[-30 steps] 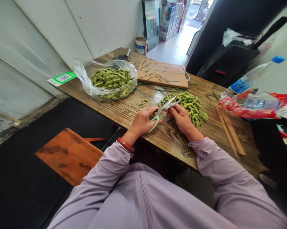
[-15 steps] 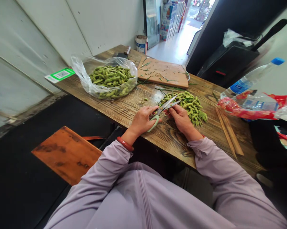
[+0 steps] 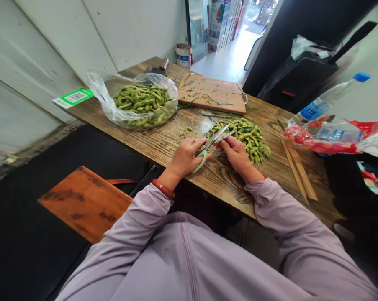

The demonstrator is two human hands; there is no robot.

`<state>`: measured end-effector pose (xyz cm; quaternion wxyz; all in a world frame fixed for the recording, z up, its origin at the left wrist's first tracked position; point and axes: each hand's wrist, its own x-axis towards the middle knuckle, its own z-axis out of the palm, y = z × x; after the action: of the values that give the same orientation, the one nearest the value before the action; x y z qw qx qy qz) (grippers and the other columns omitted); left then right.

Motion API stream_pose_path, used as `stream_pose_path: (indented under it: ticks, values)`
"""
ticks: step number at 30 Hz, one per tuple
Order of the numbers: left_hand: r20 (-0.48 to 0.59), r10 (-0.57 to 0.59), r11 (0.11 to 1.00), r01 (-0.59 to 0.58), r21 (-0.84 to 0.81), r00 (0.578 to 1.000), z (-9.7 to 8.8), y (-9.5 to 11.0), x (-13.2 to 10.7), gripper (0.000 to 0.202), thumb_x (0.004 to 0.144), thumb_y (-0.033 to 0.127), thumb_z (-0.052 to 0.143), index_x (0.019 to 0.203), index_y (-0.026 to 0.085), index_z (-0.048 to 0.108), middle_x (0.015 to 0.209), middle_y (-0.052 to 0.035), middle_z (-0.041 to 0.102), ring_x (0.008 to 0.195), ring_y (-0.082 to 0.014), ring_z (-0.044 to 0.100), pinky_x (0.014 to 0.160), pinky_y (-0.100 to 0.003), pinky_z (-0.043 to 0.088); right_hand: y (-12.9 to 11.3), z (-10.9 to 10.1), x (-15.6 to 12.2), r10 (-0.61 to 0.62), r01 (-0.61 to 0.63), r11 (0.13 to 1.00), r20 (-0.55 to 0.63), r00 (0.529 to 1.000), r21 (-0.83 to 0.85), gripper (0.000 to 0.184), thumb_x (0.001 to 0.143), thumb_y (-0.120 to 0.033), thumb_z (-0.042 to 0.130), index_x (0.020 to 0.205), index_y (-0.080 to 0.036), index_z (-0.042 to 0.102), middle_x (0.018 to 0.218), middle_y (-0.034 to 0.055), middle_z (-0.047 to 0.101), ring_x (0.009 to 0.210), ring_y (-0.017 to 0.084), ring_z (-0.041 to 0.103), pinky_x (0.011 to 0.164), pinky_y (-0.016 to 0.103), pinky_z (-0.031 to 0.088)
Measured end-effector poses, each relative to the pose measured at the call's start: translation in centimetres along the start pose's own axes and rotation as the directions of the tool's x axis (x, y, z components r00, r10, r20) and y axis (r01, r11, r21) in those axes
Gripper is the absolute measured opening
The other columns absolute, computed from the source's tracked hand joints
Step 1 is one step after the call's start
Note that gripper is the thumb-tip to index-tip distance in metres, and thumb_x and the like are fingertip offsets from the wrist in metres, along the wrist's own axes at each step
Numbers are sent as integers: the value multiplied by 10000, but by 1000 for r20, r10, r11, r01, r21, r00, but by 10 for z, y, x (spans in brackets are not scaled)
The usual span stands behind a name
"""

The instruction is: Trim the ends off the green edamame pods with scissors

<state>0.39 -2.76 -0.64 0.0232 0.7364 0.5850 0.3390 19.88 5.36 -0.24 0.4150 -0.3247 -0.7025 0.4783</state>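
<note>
My left hand (image 3: 185, 157) is closed around the scissors (image 3: 202, 158), which have pale green handles. Their blades are spread apart and point toward my right hand (image 3: 237, 154). The fingertips of that hand are pinched together beside the blades; whatever they hold is too small and too hidden to make out. Just beyond the fingers lies a heap of green edamame pods (image 3: 253, 141) on the wooden table (image 3: 157, 144). Farther left, a clear plastic bag (image 3: 102, 100) stands open, filled with more pods (image 3: 141, 98).
Behind the heap lies a wooden cutting board (image 3: 207, 92) with green scraps. A knife (image 3: 164, 65) rests at the far corner. To the right are wooden sticks (image 3: 297, 167), a plastic bottle (image 3: 320, 104) and red packaging (image 3: 320, 140). An orange-brown stool (image 3: 85, 205) stands left of the table.
The whole view has shifted a little. Both hands and the scissors keep nearly the same pose, with the blades still apart.
</note>
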Motion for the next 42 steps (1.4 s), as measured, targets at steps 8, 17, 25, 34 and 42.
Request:
stream_pose_path:
  ticks: [8,17,25,34,42]
  values:
    - [28,-31,999,30,44,999,-4,4,-1,421,913,426,676,1259,187,696,979,-103,740,912,-259,669,870,-386,512,-4,2,-2,-12,12,999,-4,1000,-52,377,905,-599,603,919,-230,675,808,23,714,734,177,640,708,337,529]
    - [-260,-353,910,264,-321,899,1,-10,2,394,851,405,735,1177,184,737,1041,-66,775,891,-199,702,855,-318,553,8,-19,15,124,-130,991,-215,969,-13,268,883,-421,527,1081,-245,562,803,-9,632,673,145,586,640,289,488]
    - [-252,-348,912,264,-315,903,2,-8,3,402,838,445,759,1168,214,746,1113,-64,782,970,-217,715,919,-343,564,-6,-30,29,-13,-13,890,-53,999,-457,185,856,-292,534,981,-221,649,777,8,625,692,166,538,681,309,448]
    - [-244,-340,913,257,-317,908,1,-9,2,400,844,432,758,1180,215,739,1155,-73,774,1022,-228,714,947,-361,565,-12,-3,44,-62,214,583,220,974,-783,259,953,-309,550,1057,-210,766,1053,103,762,972,249,668,830,339,461]
    - [-184,-280,946,238,-223,942,1,-7,3,370,846,364,727,1185,218,743,1183,-79,774,1060,-246,717,984,-376,552,-11,-81,44,17,-9,436,-2,1000,-900,263,913,-339,603,1013,-218,814,901,90,784,789,234,664,681,321,412]
